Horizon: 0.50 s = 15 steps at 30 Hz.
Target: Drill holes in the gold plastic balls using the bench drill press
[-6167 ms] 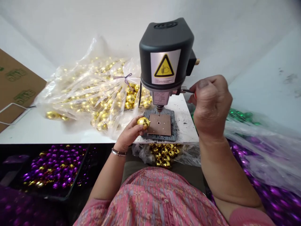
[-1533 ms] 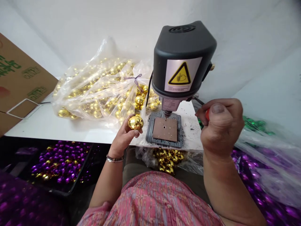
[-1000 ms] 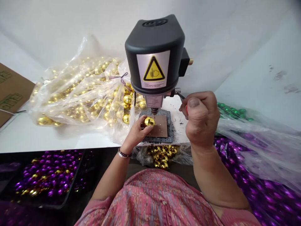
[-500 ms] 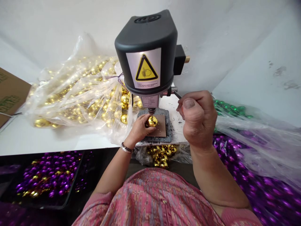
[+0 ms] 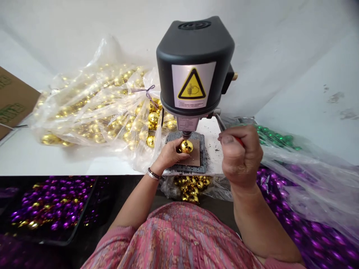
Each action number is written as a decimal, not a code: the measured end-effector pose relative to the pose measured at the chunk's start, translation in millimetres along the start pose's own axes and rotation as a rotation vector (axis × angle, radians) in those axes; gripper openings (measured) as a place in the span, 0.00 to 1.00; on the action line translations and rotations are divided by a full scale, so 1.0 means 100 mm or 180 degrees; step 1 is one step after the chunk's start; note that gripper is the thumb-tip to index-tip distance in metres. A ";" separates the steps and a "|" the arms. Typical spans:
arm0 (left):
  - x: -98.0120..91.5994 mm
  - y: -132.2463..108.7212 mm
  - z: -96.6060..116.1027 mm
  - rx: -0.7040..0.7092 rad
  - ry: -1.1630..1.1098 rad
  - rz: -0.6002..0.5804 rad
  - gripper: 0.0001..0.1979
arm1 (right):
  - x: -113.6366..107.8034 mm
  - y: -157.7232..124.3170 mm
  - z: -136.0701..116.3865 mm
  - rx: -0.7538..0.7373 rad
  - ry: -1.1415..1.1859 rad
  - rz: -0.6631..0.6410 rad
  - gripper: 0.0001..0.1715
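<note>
White tabletop, gold ball between left fingers

Above the gold ball, the way is blocked by the drill head, and at its left by the left hand. Room is found on its right, over the brown plate, until the lever and right hand are met.

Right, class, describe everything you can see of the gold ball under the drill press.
The gold ball is round and shiny, its mirror-like surface made of flat facets; it looks like plastic. A dark spot shows on its upper part. The left hand grips it from the left, thumb in front. It is over the brown plate, below the drill press; whether the bit touches it is unclear.
</note>
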<state>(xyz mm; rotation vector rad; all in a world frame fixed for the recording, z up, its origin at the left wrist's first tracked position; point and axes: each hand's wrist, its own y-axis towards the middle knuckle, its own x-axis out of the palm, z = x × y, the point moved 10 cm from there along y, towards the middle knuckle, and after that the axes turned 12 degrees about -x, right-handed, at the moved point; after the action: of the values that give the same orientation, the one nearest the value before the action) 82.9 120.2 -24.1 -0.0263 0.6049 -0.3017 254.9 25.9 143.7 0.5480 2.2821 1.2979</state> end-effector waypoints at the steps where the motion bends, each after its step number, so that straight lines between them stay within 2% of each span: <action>1: 0.00 -0.01 0.01 0.0008 -0.0010 -0.0010 0.27 | 0.01 -0.03 0.01 -0.0003 -0.0005 0.0020 0.10; 5: -0.01 -0.02 0.02 0.0024 -0.0010 0.0010 0.25 | 0.07 -0.24 0.15 -0.0065 0.0109 0.0155 0.08; 10: -0.01 -0.03 0.04 0.0115 -0.0104 -0.0008 0.25 | 0.15 -0.50 0.30 -0.0424 0.0422 0.0308 0.08; 12: 0.00 -0.03 0.04 0.0102 -0.0031 -0.0013 0.23 | 0.13 -0.47 0.27 -0.0451 0.0478 0.0371 0.09; 15: 0.00 -0.03 0.03 -0.0015 0.0106 0.0017 0.24 | 0.03 -0.20 0.13 -0.0256 0.0396 0.0431 0.10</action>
<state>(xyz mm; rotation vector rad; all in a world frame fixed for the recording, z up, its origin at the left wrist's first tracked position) 84.0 117.4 -21.5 -0.0242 0.6385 -0.2960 257.0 27.2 120.0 0.6188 2.3144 1.5211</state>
